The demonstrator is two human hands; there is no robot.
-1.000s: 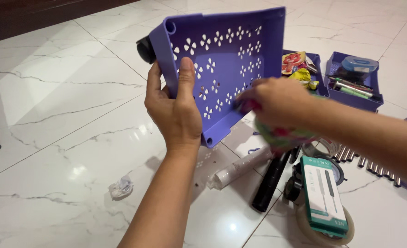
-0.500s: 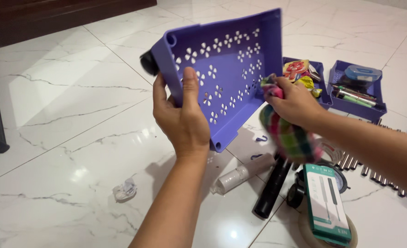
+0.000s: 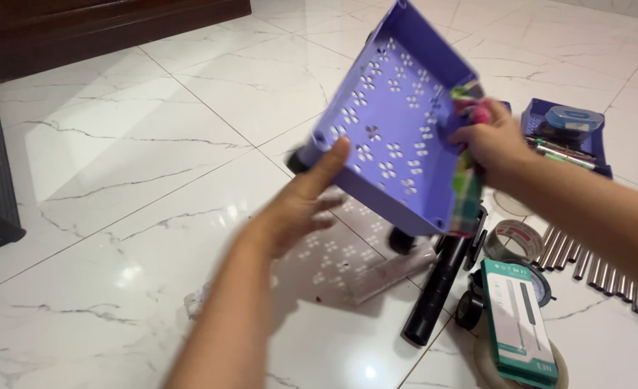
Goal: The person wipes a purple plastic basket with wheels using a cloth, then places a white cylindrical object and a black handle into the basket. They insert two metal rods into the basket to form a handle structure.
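I see the marble floor (image 3: 117, 144) first, pale w/ grey veins, dark wood along the top-left edge. Biggest thing off the floor is the purple tray (image 3: 394, 126), flower cut-outs, tilted up on edge, inner face toward me, long axis running from low-left up to the far top corner; black casters show at its low corners. It's held in the air between both hands, above the clutter. Left hand (image 3: 301, 205) is under the low-left corner, fingers (image 3: 333, 160) spread flat against the wall, not wrapped; it reads as a prop, not a clamp. Right hand (image 3: 488, 144) is at the right rim, closed on a checked cloth (image 3: 466, 191), pink/green, pressed to the tray's edge & hanging below it. So tray lies up & right of the left hand, left of the right; right hand is nearer its middle. On the floor below: black tube (image 3: 438, 288), lying lengthwise; green-and-white flat box (image 3: 520, 324), long rectangle, atop a tape roll (image 3: 488, 360); second tape roll (image 3: 513, 238); row of metal rods (image 3: 592, 266) at right. Far right, a smaller purple tray (image 3: 596, 155) w/ pens & a blue-lidded tub.
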